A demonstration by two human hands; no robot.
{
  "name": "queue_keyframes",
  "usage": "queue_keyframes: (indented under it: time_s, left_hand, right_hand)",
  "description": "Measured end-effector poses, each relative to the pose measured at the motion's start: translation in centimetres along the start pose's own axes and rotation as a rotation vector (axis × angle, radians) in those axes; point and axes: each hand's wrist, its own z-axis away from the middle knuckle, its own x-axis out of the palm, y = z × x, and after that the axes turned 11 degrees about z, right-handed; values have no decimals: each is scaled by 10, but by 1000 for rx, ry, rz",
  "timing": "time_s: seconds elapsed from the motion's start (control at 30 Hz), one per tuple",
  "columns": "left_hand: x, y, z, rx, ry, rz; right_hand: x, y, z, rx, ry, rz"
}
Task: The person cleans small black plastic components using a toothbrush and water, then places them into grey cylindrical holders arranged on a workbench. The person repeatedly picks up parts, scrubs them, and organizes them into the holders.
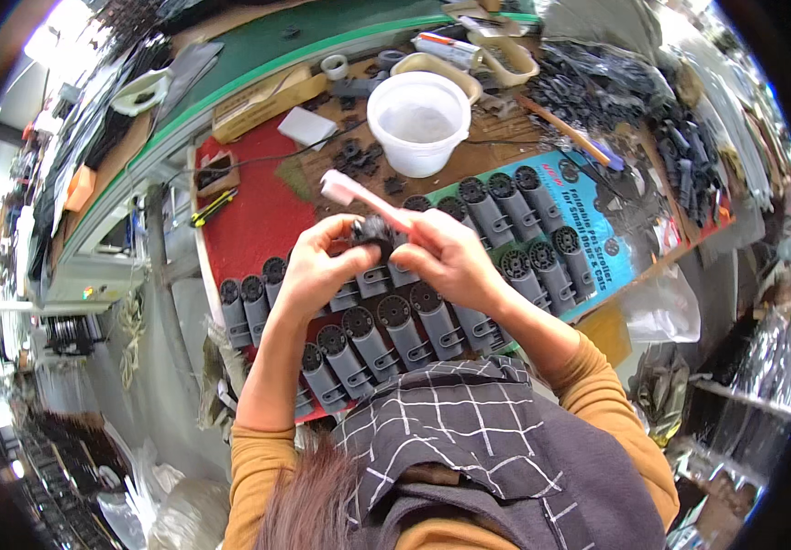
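Note:
A small black part (373, 231) is pinched in the fingers of my left hand (311, 266), over the rows of grey parts. My right hand (455, 259) is closed round the handle of a pink toothbrush (359, 194), whose head points up and to the left. The right thumb and fingertips come close to the black part; whether they touch it I cannot tell. Below and around both hands stand several grey tubular housings (397, 332) with round black ends and side clips. My hands and forearms hide some of them.
Beyond my hands stands a white bucket (419, 124). A red mat (258, 215) lies at the left and a blue printed sheet (588, 220) at the right. Loose black parts (588, 96), a wooden-handled tool (560, 128) and a cardboard box (267, 103) lie farther back.

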Motion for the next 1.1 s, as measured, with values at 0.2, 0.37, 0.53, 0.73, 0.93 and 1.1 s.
queue_keyframes:
  time_s: [0.2,0.37,0.53,0.73,0.93,1.1]
  left_hand:
    - [-7,-32,1,-162,67,1128]
    - [2,-33,5,-202,110,1109]
    - [10,-23,5,-184,149,1183]
    - [29,-8,9,-316,164,1471]
    - [41,-2,14,-372,173,1548]
    - [37,-5,14,-425,147,1538]
  right_hand:
    - [10,-2,14,9,278,137]
    - [14,-1,17,-89,309,331]
    - [9,4,13,-320,425,386]
    - [12,9,18,-225,516,378]
    - [22,14,28,-278,437,552]
    - [20,20,25,-211,420,459]
